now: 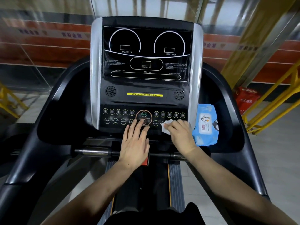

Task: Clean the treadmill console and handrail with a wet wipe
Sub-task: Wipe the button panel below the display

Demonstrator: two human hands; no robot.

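The black treadmill console (146, 88) with a dark display and a row of round buttons fills the middle of the head view. My right hand (180, 133) presses a crumpled white wet wipe (166, 127) against the right end of the button panel, beside the RESET key. My left hand (135, 142) lies flat with fingers spread on the panel's lower edge, its fingertips on the round START/stop dial (143, 118). The horizontal handrail bar (95, 151) with metal grips runs just below both hands. Black side handrails (53, 95) curve around the console.
A blue pack of wet wipes (206, 125) stands in the tray right of the console, close to my right hand. Yellow metal railings (272, 101) and a red box (245, 98) are on the floor at right. A glass wall stands behind the console.
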